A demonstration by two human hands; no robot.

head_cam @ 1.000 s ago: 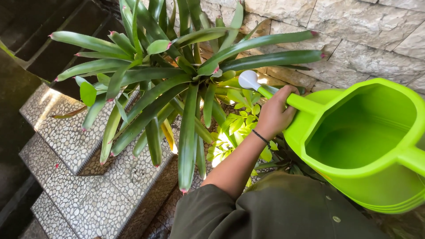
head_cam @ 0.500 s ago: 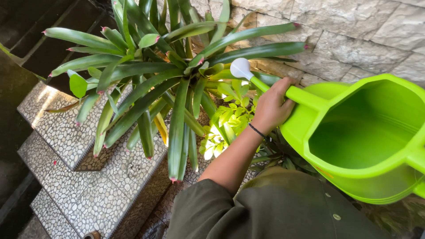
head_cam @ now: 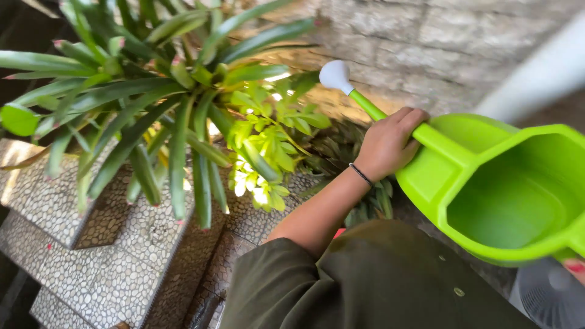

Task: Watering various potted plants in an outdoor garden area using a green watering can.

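Watering can (head_cam: 506, 189), bright green and open-topped, sat at about four o'clock in the head view, its long spout (head_cam: 390, 119) running up toward eleven o'clock to a white rose head (head_cam: 336, 74). The left hand (head_cam: 387, 146) was wrapped around the base of the spout, its grip closed on the tube. The right hand (head_cam: 576, 268) showed only as a fingertip at the can's rear edge, so its grip could not be told.

Pouring well seemed to call for keeping the rose head low over the plants and tilting slowly, the left hand steering.

A spiky plant (head_cam: 134, 103) with long pink-tipped leaves spread at nine to eleven o'clock; a smaller yellow-green plant (head_cam: 268, 140) stood just beside the spout. A stone wall (head_cam: 426, 42) rose close behind, limiting reach, and pebbled steps (head_cam: 91, 256) dropped away at seven o'clock.
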